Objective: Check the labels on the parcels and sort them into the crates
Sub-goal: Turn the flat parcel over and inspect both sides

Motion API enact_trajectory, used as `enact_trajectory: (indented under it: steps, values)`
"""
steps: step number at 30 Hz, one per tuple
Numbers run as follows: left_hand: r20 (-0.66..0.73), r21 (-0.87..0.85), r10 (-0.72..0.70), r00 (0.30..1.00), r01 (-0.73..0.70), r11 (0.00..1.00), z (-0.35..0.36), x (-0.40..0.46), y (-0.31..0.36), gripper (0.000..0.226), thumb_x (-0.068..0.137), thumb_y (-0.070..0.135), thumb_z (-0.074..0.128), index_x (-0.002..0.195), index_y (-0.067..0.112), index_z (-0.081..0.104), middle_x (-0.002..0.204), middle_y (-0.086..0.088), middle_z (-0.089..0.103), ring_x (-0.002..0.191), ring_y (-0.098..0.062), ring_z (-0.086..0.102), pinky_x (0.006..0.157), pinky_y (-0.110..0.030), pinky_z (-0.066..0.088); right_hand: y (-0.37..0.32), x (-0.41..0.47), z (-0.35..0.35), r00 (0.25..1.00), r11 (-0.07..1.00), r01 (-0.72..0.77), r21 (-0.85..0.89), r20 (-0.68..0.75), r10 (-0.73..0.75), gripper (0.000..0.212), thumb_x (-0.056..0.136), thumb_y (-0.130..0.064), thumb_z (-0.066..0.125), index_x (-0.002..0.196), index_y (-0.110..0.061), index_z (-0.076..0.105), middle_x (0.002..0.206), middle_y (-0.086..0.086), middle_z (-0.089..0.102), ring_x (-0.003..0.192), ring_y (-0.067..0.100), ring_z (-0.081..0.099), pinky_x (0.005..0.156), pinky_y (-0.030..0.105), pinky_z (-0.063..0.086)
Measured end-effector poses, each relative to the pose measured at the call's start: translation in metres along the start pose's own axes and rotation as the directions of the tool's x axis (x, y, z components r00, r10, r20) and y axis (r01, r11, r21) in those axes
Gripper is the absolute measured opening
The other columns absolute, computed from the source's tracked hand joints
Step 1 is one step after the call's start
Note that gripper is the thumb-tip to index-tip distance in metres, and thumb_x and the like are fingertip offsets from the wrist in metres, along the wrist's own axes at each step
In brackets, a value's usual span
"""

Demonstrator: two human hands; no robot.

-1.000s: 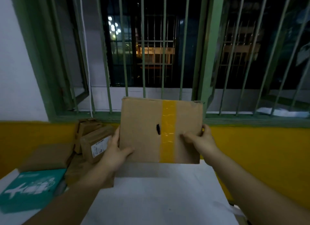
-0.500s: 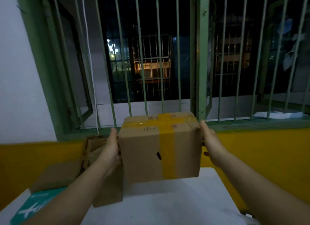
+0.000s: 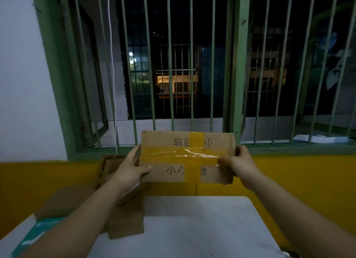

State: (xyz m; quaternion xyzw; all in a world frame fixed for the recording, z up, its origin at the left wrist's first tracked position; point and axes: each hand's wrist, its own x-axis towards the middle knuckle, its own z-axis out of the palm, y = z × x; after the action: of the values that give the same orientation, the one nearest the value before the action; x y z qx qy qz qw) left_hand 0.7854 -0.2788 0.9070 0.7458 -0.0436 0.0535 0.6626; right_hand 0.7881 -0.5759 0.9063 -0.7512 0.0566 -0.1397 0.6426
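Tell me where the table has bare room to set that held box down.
Free: the white table from centre to its right edge, below the taped box held up by the left hand and right hand. Crowded: the left side, with stacked cardboard parcels and a teal package at the near-left corner.

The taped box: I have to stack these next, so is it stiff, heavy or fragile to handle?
The box probably stays stiff: its faces look flat between the left hand and right hand. It seems fairly light, since both hands hold it up by its ends. The tape looks glossy, so possibly slippery there. The handwriting may be a care warning; I would treat the contents as fragile.
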Motion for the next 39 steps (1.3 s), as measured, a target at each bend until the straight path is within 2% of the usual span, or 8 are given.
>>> enact_trajectory:
  steps: [4,9,16,20,27,32,36,39]
  values:
    - [-0.066,-0.07,-0.046,0.997,0.041,0.997,-0.002,0.003,0.001,0.028,0.095,0.033,0.055,0.12,0.026,0.045,0.124,-0.006,0.057,0.102,-0.023,0.058,0.088,-0.044,0.049,-0.004,-0.004,0.004,1.0,0.997,-0.005,0.079,0.016,0.004,0.068,0.09,-0.051,0.06,0.147,-0.041,0.023,0.129,-0.007,0.041,0.117,0.026,0.045,0.086,0.05,0.044]
    - [-0.132,-0.13,-0.157,0.979,0.14,0.982,-0.006,0.012,-0.001,0.063,0.091,0.071,0.026,0.125,0.024,0.05,0.108,-0.007,0.063,0.103,-0.027,0.057,0.102,-0.051,0.043,-0.008,-0.004,0.007,0.998,0.997,-0.025,0.079,-0.057,0.03,0.036,0.095,-0.054,0.049,0.114,-0.023,0.049,0.102,0.001,0.056,0.087,0.022,0.055,0.08,0.051,0.052]
    - [-0.026,-0.089,-0.107,0.994,0.104,0.991,-0.007,0.006,-0.006,0.051,0.097,0.015,0.042,0.145,0.031,0.033,0.123,-0.004,0.054,0.108,-0.026,0.053,0.093,-0.046,0.046,0.002,-0.001,0.003,0.994,0.999,-0.012,0.051,-0.106,0.017,0.035,0.092,-0.008,0.058,0.124,-0.016,0.047,0.125,0.009,0.056,0.105,0.028,0.056,0.084,0.046,0.051]
    - [-0.069,-0.143,-0.088,0.994,0.077,0.987,0.0,0.005,-0.006,0.043,0.1,0.03,0.046,0.142,0.03,0.036,0.121,0.0,0.058,0.104,-0.021,0.058,0.09,-0.047,0.051,-0.006,-0.004,0.002,0.998,0.993,0.056,0.103,-0.025,-0.054,0.061,0.092,0.004,0.051,0.147,-0.016,0.035,0.13,0.002,0.05,0.116,0.025,0.051,0.079,0.037,0.051]
    - [-0.116,-0.145,-0.015,0.993,-0.002,0.989,0.006,0.002,-0.006,0.059,0.098,0.022,0.052,0.15,0.027,0.024,0.135,-0.002,0.049,0.098,-0.016,0.056,0.083,-0.039,0.051,-0.014,-0.004,0.007,0.992,0.992,0.105,0.074,0.058,-0.109,0.057,0.092,-0.022,0.063,0.139,-0.031,0.031,0.12,-0.001,0.048,0.102,0.022,0.053,0.061,0.029,0.044]
    - [-0.127,-0.219,-0.013,0.992,-0.016,0.976,-0.001,0.002,0.002,0.044,0.104,0.022,0.039,0.144,0.038,0.036,0.118,0.004,0.055,0.098,-0.018,0.054,0.081,-0.047,0.051,-0.006,-0.001,0.01,0.98,0.988,0.152,0.0,-0.132,-0.151,0.036,0.086,-0.037,0.07,0.099,-0.014,0.045,0.094,0.003,0.056,0.089,0.022,0.058,0.07,0.035,0.047]
    - [-0.199,-0.178,0.024,0.98,-0.06,0.982,-0.013,0.005,0.004,0.041,0.101,0.022,0.046,0.14,0.035,0.045,0.128,-0.004,0.056,0.109,-0.028,0.057,0.089,-0.053,0.052,-0.003,0.0,0.005,0.989,0.984,0.145,0.1,-0.041,-0.141,0.072,0.088,-0.041,0.067,0.146,-0.035,0.025,0.118,-0.001,0.052,0.103,0.022,0.059,0.086,0.046,0.055]
    - [-0.24,-0.108,0.092,0.966,-0.12,0.987,-0.016,0.005,0.006,0.042,0.1,0.019,0.05,0.14,0.03,0.046,0.121,0.001,0.055,0.097,-0.015,0.058,0.073,-0.032,0.051,-0.001,0.0,0.002,0.982,0.984,0.175,0.019,-0.078,-0.173,0.064,0.084,-0.035,0.073,0.135,-0.029,0.035,0.132,0.002,0.05,0.109,0.022,0.055,0.091,0.047,0.052]
